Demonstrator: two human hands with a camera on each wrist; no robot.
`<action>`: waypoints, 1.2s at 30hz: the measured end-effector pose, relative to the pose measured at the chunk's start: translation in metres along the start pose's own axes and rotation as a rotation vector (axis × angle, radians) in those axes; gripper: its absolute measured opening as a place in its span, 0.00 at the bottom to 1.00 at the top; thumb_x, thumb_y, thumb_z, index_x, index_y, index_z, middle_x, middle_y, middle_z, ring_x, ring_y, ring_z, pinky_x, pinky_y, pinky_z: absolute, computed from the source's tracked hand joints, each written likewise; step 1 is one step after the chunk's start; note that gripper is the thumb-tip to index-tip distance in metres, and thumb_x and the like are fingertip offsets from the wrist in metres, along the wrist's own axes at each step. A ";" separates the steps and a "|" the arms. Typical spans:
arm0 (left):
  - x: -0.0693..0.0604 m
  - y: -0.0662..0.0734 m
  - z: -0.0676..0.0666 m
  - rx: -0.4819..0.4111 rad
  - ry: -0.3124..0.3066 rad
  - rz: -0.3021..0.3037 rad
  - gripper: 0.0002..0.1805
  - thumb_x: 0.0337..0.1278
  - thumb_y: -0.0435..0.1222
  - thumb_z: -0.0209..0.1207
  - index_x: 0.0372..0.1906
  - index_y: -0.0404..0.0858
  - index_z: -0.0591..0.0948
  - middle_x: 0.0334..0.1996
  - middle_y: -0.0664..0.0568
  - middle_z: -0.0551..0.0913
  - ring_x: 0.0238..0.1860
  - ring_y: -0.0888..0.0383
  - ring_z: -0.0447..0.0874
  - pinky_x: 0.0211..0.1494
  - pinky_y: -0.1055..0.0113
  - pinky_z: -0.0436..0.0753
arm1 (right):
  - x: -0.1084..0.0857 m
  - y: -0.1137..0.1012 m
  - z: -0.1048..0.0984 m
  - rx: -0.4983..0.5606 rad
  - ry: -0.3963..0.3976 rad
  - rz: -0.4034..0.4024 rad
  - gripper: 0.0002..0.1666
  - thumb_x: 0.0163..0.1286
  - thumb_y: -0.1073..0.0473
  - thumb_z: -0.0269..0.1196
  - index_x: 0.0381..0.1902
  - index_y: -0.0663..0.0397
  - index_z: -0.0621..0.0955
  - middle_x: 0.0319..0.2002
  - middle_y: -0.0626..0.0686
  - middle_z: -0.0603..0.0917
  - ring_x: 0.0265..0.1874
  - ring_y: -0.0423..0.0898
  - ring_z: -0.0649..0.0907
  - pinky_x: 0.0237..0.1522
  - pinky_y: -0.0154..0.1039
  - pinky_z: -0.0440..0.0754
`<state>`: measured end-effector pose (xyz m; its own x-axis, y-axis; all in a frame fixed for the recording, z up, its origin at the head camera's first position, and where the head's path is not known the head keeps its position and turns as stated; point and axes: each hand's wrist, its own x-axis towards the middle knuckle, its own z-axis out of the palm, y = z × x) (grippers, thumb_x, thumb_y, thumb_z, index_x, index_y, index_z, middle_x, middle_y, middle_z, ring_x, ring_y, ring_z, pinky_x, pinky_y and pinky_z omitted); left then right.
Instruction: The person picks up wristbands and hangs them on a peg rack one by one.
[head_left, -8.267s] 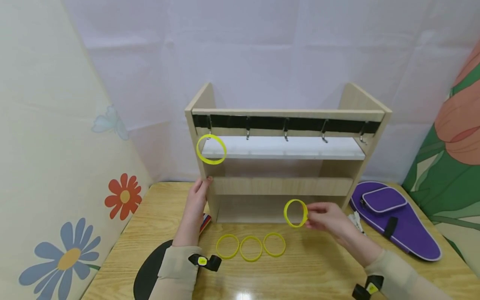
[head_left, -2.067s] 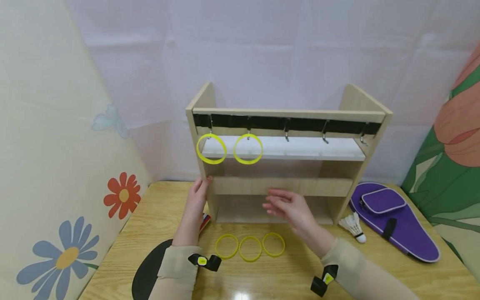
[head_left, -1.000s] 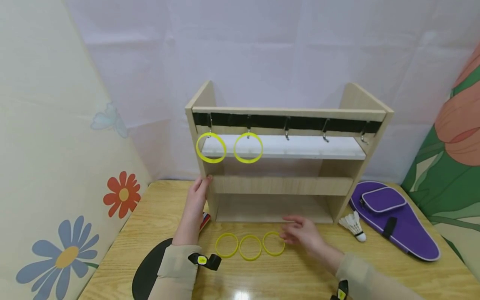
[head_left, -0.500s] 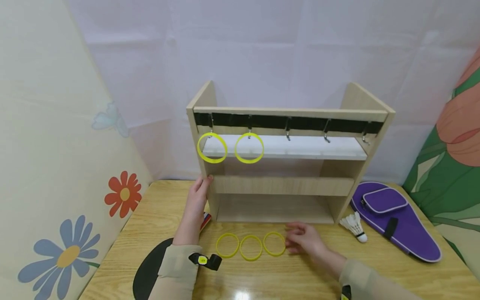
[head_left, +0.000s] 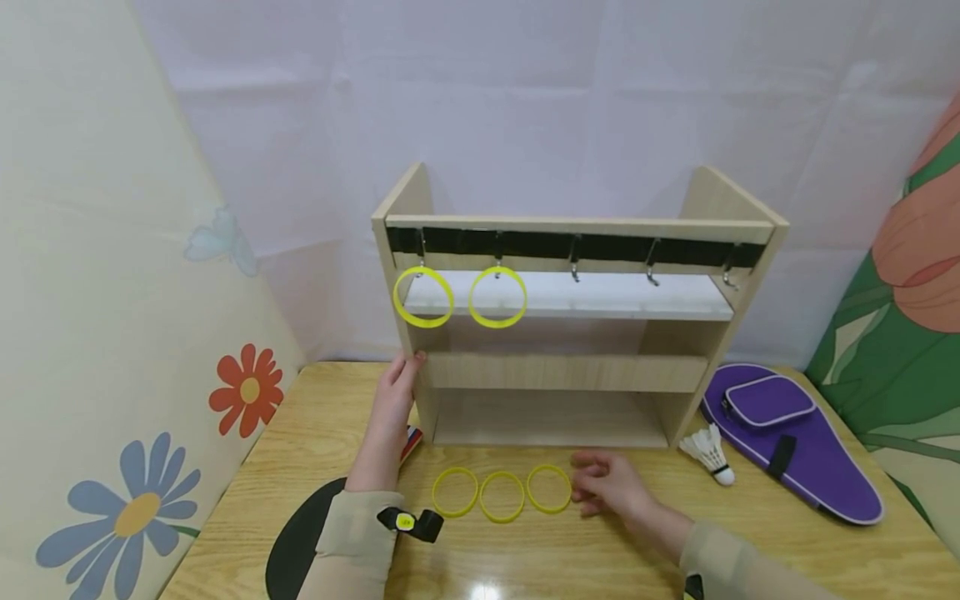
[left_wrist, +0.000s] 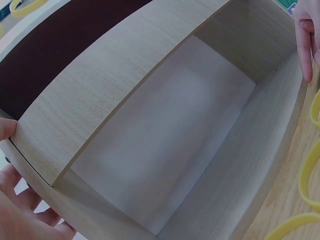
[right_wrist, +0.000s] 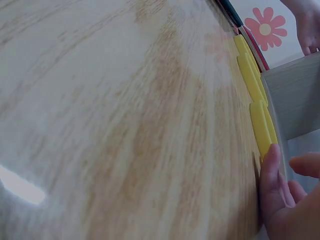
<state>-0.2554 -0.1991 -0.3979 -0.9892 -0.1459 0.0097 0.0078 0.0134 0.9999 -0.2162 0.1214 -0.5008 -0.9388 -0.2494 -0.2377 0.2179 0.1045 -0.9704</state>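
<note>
My left hand (head_left: 392,404) grips the left side panel of a light wooden shelf (head_left: 562,372); in the left wrist view its thumb lies on the front and the fingers go round the outside. On the table lie three yellow rings in a row: a left ring (head_left: 455,515), a middle ring (head_left: 502,521) and a right ring (head_left: 549,511). My right hand (head_left: 613,487) is at the right ring's edge, a fingertip touching the ring (right_wrist: 262,127) in the right wrist view, thumb and fingers apart. Two more yellow rings (head_left: 498,324) hang from the two leftmost hooks.
Three metal hooks (head_left: 575,268) on the black strip carry nothing. To the right lie a white shuttlecock (head_left: 707,454) and a purple racket case (head_left: 810,467). A round black object (head_left: 296,542) is partly under my left arm, near a striped item (head_left: 411,443).
The ring my right hand held earlier now hangs on the second hook. The right hand has come down to the right ring on the table. My left hand has stayed on the shelf.
</note>
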 end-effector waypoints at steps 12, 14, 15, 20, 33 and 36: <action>-0.001 0.000 0.000 0.009 0.000 0.003 0.28 0.73 0.48 0.47 0.74 0.47 0.65 0.72 0.45 0.65 0.73 0.48 0.58 0.78 0.45 0.53 | -0.002 0.004 0.004 -0.064 -0.006 -0.057 0.26 0.65 0.71 0.60 0.59 0.79 0.71 0.31 0.52 0.83 0.26 0.41 0.83 0.23 0.33 0.83; -0.001 0.000 0.001 0.010 0.000 0.004 0.28 0.73 0.48 0.47 0.74 0.48 0.64 0.72 0.45 0.65 0.73 0.48 0.58 0.78 0.44 0.53 | -0.002 0.004 0.005 -0.071 0.005 -0.057 0.25 0.65 0.72 0.61 0.59 0.79 0.71 0.31 0.53 0.83 0.26 0.41 0.83 0.23 0.33 0.83; 0.000 0.000 0.001 0.012 0.000 0.005 0.29 0.73 0.48 0.47 0.75 0.48 0.64 0.72 0.45 0.65 0.73 0.48 0.58 0.78 0.44 0.53 | -0.002 0.005 0.005 -0.073 0.012 -0.056 0.25 0.65 0.72 0.61 0.59 0.78 0.72 0.31 0.53 0.83 0.26 0.41 0.83 0.22 0.33 0.83; 0.001 -0.001 0.001 0.018 0.006 0.008 0.29 0.73 0.48 0.47 0.75 0.49 0.64 0.72 0.45 0.65 0.73 0.48 0.59 0.78 0.43 0.54 | -0.001 0.005 0.010 -0.086 0.055 -0.050 0.24 0.63 0.73 0.62 0.57 0.77 0.74 0.30 0.53 0.83 0.25 0.41 0.82 0.21 0.34 0.82; -0.001 0.000 0.001 0.010 0.003 0.005 0.28 0.74 0.48 0.46 0.74 0.48 0.65 0.72 0.45 0.65 0.73 0.48 0.58 0.78 0.43 0.53 | 0.001 0.007 0.015 -0.129 0.075 -0.074 0.25 0.59 0.74 0.62 0.56 0.77 0.74 0.29 0.54 0.80 0.22 0.42 0.79 0.19 0.32 0.80; -0.002 0.000 0.000 0.011 -0.002 0.007 0.29 0.74 0.48 0.46 0.75 0.47 0.64 0.73 0.45 0.64 0.74 0.48 0.57 0.78 0.43 0.53 | 0.001 0.006 0.016 -0.135 0.079 -0.075 0.25 0.59 0.75 0.62 0.56 0.78 0.73 0.29 0.54 0.79 0.22 0.42 0.79 0.19 0.33 0.80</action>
<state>-0.2538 -0.1983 -0.3978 -0.9895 -0.1435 0.0163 0.0127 0.0257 0.9996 -0.2116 0.1066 -0.5077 -0.9703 -0.1856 -0.1550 0.1132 0.2181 -0.9693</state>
